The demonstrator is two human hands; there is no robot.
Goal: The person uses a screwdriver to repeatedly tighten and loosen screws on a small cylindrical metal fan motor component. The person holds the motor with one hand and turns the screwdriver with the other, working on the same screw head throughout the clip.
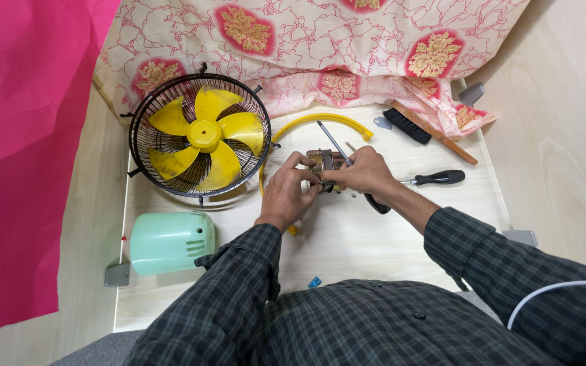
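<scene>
We're over the tabletop [347,237] now, both hands meeting on a small fan motor [325,163], brown and metal, held just above the wood at the centre. Our left hand [286,193] wraps the motor from the left, grip closed on its body to steady it. Our right hand [364,173] comes in from the other side, fingers clamped around a screwdriver [337,146] whose thin shaft rises up and away past the motor while its dark handle end pokes out below the palm. We cannot tell exactly where the tip sits; the fingers hide it.

We judge this as the motor stage of the strip-down: the black grille [150,115] with its 5 yellow blades [205,135] lies apart at the left, the mint-green housing [171,242] sits near it, and the yellow ring [320,120] curves behind our hands. A 2nd screwdriver [439,178] waits at the right, a brush [425,130] beyond it.

The next move likely calls for a firm left hold and the tool set square to its fastener.
</scene>
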